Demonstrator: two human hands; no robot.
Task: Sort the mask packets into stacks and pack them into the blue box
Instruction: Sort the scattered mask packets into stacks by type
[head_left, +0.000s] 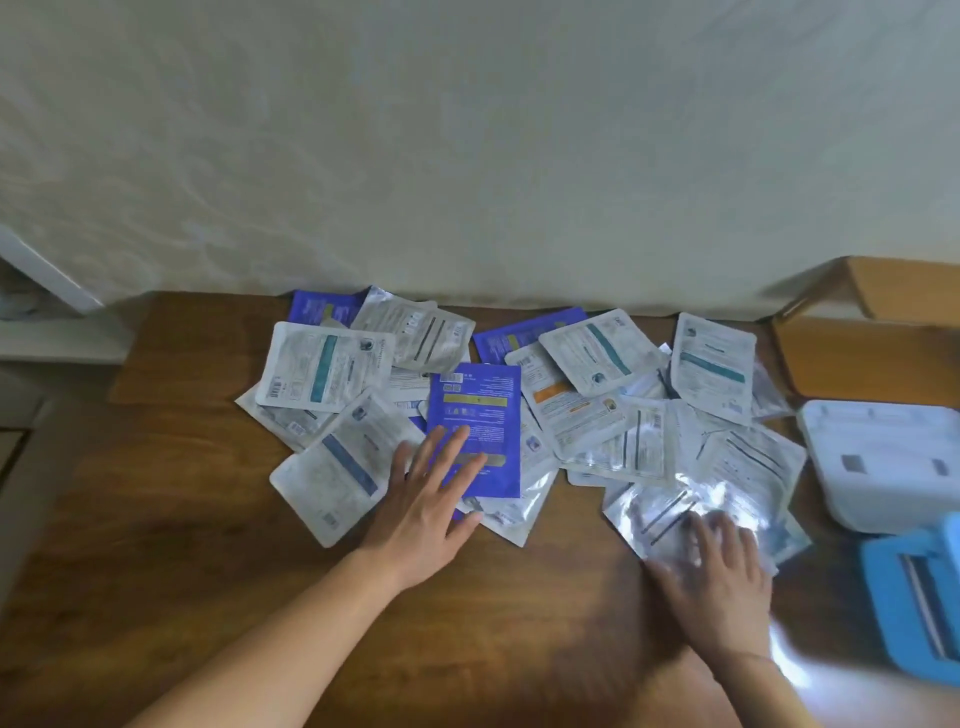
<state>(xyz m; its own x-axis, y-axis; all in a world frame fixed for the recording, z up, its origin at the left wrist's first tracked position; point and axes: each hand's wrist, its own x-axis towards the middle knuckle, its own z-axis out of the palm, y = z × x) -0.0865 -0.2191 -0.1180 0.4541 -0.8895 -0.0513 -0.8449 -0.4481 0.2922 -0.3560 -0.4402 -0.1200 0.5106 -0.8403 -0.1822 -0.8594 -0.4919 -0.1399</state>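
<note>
Spread loose across the wooden table (156, 519), right up against the pale wall (467, 130): a heap of mask packets (587, 410), mostly silver-white, a few blue ones mixed in, overlapping every which way and unsorted. Left hand (431, 509) flat down, fingers straight and fanned, resting on the lower edge of the blue packet (475, 415) at the middle of the heap, nothing gripped. Just left of it, a silver packet with a blue stripe (332, 473), lying tilted at the near-left corner of the pile. Over on the other side, right hand (714, 566) palm down with fingers spread, pressing on a shiny foil packet (670, 504) at the near-right edge; blurred and washed by glare, so exact fingertip contact hard to read, but no curl round anything. Hands well apart, one on each end of the heap. Far right, cut by the frame edge: the blue box (914, 587) at the near corner, a white lid-like tray (883, 457) just behind it, and beyond that a brown cardboard box (862, 353) against the wall.
</note>
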